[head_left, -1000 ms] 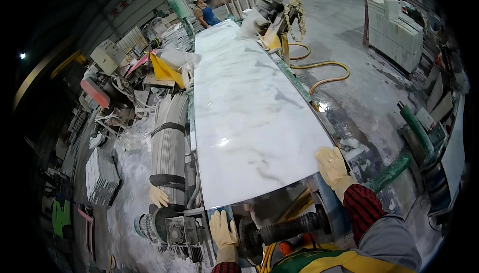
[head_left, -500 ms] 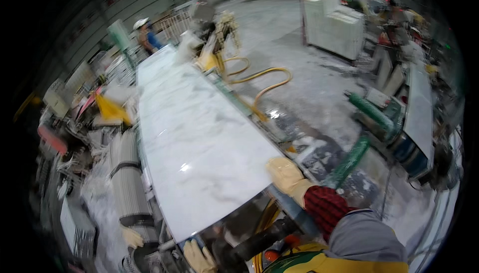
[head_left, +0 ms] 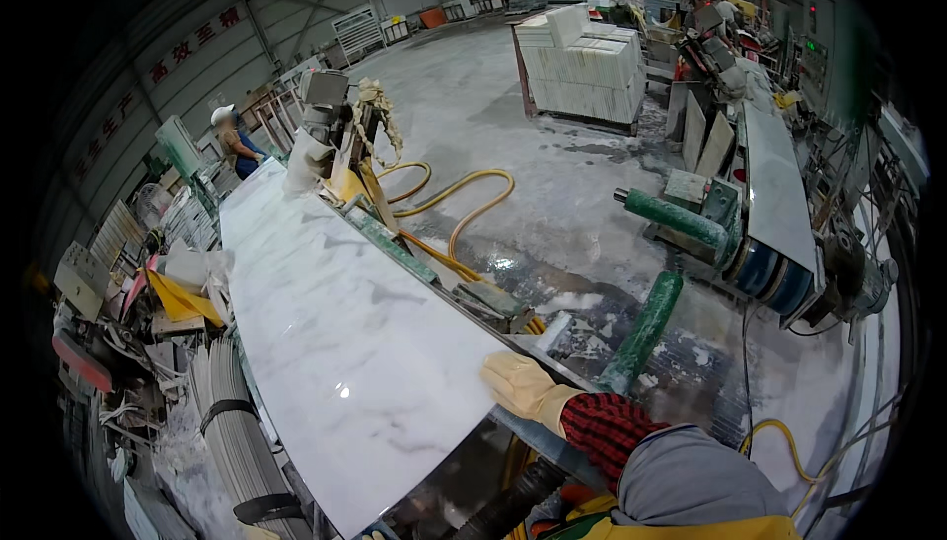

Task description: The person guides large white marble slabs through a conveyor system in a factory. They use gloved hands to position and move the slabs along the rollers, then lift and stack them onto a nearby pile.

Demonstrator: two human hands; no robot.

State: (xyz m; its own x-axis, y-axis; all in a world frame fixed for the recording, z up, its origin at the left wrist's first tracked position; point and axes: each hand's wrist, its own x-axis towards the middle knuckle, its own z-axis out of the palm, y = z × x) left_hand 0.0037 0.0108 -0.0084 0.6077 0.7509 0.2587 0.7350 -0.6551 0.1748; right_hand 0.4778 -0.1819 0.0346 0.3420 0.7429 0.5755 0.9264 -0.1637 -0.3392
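Note:
A long white polished marble slab (head_left: 340, 343) with grey veining stretches away from me on a machine bed. My right hand (head_left: 528, 388), in a cream work glove, lies over its near right corner. The fingers stretch along the top face and look flat; the thumb is hidden. Of my left hand (head_left: 373, 536) only gloved fingertips show at the lower edge, beside the slab's near left corner. Whether they grip the slab cannot be seen. Below the near end are a dark ribbed hose (head_left: 508, 503) and the machine frame.
A bundle of strapped grey strips (head_left: 237, 432) stands left of the slab. To the right are a green roller (head_left: 646, 328) and another slab-bearing machine (head_left: 774, 175). Yellow hoses (head_left: 473, 180) cross the wet floor. Stacked white slabs (head_left: 582, 67) stand beyond. A person (head_left: 237, 145) stands far left.
The view has swung right, so surroundings have shifted left. My left hand has mostly dropped out below the lower edge. My right hand stays at the slab's corner.

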